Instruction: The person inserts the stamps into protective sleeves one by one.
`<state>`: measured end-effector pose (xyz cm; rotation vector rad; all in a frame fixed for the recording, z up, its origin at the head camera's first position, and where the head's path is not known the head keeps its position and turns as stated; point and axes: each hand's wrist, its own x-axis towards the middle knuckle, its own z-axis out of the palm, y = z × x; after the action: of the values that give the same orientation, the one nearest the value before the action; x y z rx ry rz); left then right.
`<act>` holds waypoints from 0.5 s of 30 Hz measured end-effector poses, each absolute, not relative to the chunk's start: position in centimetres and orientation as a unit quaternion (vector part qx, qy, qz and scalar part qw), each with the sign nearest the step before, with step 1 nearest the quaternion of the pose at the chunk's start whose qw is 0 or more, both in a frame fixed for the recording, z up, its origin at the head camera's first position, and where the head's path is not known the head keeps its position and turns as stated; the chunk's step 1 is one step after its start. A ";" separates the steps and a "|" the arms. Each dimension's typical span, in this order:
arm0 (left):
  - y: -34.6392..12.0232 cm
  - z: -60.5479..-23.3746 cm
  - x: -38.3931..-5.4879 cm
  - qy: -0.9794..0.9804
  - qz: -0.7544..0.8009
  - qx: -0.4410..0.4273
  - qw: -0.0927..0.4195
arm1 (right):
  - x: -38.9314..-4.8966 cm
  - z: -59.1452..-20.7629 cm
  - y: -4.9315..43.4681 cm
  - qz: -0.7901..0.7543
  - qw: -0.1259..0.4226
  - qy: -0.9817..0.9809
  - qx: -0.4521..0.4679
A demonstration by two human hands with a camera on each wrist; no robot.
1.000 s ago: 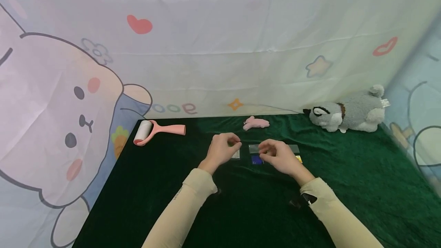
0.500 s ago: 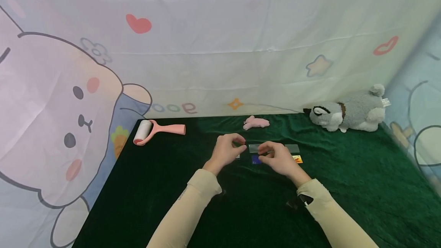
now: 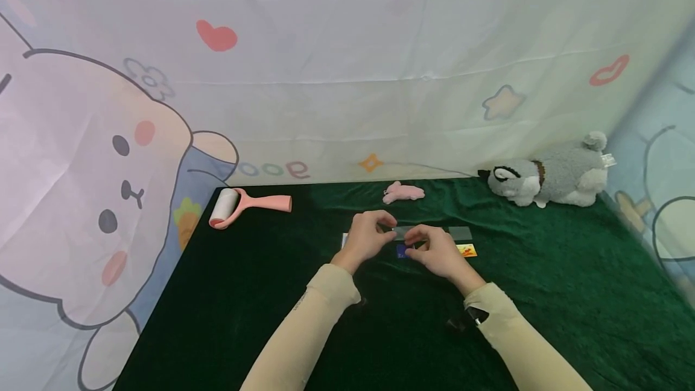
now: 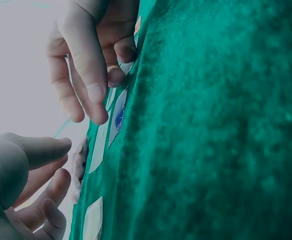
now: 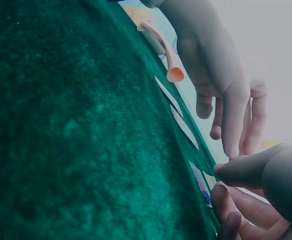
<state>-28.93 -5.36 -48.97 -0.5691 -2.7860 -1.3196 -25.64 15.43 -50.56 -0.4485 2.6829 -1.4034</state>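
My left hand (image 3: 369, 237) hovers over the green cloth with bent, spread fingers and a gap between thumb and forefinger. Nothing shows between them in the left wrist view, where this hand (image 4: 31, 185) is at lower left. My right hand (image 3: 438, 251) faces it with loosely bent fingers, beside a small blue packet (image 3: 401, 251); no held thing shows in it. A yellow packet (image 3: 467, 250) lies by its wrist side. Behind the hands lie flat greyish clear pieces, one at right (image 3: 460, 233). A pale packet (image 3: 344, 239) is mostly hidden behind the left hand.
A pink lint roller (image 3: 266, 203) with a white roll lies at the back left. A small pink plush (image 3: 403, 192) sits at the back middle, and a grey plush dog (image 3: 559, 180) lies at the back right. A printed curtain (image 3: 347, 77) hangs behind the table.
My left hand has moved rightward, closer to the right hand, so the pale packet's left edge now shows. The right hand shifted slightly left, uncovering more of the yellow packet.
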 end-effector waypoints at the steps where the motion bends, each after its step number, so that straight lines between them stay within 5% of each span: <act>1: -5.3 -49.0 -29.0 -0.889 -0.420 -0.182 0.005 | -25.6 -50.6 15.4 -0.457 0.040 0.877 -0.145; 15: -4.4 -49.6 -29.3 -0.903 -0.403 -0.147 0.012 | -25.6 -50.9 15.0 -0.439 0.033 0.890 -0.116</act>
<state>-29.34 -4.37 -49.63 -0.4600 -2.8171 -1.2560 -25.59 15.03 -50.90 -0.3577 2.7402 -1.3508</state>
